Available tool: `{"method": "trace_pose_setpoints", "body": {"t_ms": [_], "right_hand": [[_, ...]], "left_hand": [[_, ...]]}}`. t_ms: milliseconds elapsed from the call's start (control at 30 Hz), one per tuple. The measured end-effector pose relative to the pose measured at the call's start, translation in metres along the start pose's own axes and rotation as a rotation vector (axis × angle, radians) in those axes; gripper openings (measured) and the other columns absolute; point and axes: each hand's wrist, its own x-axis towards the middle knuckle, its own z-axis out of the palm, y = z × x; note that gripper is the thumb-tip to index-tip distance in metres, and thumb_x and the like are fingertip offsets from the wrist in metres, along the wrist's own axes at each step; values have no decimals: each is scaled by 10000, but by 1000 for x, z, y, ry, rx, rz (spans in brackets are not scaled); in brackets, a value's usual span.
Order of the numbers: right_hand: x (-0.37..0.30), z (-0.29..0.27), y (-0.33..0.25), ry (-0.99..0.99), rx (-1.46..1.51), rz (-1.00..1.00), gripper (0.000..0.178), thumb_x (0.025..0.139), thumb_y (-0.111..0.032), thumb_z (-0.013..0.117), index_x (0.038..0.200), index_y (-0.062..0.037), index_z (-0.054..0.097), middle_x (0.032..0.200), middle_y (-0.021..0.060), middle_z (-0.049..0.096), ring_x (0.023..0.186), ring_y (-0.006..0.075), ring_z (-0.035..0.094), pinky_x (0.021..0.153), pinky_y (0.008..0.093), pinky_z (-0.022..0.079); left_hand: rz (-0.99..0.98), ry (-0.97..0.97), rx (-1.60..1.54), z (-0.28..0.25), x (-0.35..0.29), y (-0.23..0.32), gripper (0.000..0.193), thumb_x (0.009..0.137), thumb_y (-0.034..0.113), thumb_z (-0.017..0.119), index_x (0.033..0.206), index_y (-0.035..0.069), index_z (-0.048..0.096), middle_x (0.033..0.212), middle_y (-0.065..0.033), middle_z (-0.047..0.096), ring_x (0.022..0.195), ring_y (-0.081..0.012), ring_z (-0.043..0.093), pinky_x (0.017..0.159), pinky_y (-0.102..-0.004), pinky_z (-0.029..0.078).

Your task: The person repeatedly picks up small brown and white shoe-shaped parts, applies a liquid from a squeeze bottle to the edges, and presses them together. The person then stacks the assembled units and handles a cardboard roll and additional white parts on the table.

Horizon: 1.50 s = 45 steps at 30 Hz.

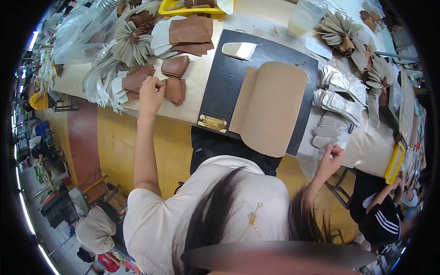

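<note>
My left hand [152, 95] is closed in a pinch at the left edge of a small stack of brown leather pieces [175, 91]. Just above that stack lies another small brown leather pile [175, 66]. Brown-and-white pieces [133, 82] fan out beside the same hand. On the right, my right hand [331, 159] pinches the near end of a pale strap-shaped piece, at a fanned row of such pieces [327, 130]. Between my hands, a curved tan sheet [277, 107] rests on a black board [222, 85]. One white-backed piece [239, 50] lies on the board's far left corner.
Bundled pale pieces [133, 43] and a clear plastic bag [82, 36] crowd the far left. Plastic-wrapped white bundles [341, 98] lie beyond my right hand. A plastic cup [306, 17] and a yellow tray [197, 8] stand at the back. People sit nearby on both sides.
</note>
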Motion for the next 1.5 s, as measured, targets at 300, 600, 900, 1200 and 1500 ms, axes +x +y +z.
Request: {"method": "trace_pose_setpoints", "body": {"t_ms": [300, 600, 900, 1200, 1500], "right_hand": [[12, -20, -6, -373, 707, 318, 166, 924, -124, 639, 875, -65, 492, 1359, 200, 535, 1121, 180, 537, 990, 293, 395], [11, -28, -37, -321, 1093, 418, 99, 950, -73, 598, 997, -53, 513, 1028, 39, 620, 894, 108, 588, 755, 299, 505], [-14, 1, -136, -604, 1118, 323, 179, 894, -53, 662, 959, -70, 496, 839, 51, 642, 625, 76, 606, 479, 206, 514], [-16, 27, -175, -703, 934, 276, 220, 854, -53, 709, 831, -70, 491, 745, 25, 622, 606, 28, 587, 449, 169, 477], [-19, 34, -174, -698, 902, 253, 231, 856, -80, 726, 805, -60, 501, 729, 30, 633, 592, 23, 587, 458, 163, 473]], "left_hand": [[-235, -469, -823, -61, -1, 62, 161, 820, 99, 732, 841, 40, 583, 1031, -66, 670, 936, -89, 576, 781, -261, 446], [-284, -790, -1402, -29, -15, 222, 157, 912, 150, 668, 886, 20, 582, 796, -94, 677, 611, -149, 672, 493, -230, 536], [-287, -955, -1253, -7, -18, 232, 307, 981, 280, 562, 894, -15, 576, 731, -183, 680, 588, -217, 691, 494, -255, 552], [-325, -939, -1406, -7, -20, 227, 642, 1009, 523, 374, 954, -87, 568, 756, -233, 665, 646, -271, 704, 563, -294, 584], [-308, -953, -1423, -3, -20, 226, 638, 1009, 507, 392, 958, -101, 579, 769, -238, 669, 638, -266, 704, 558, -283, 582]]}}
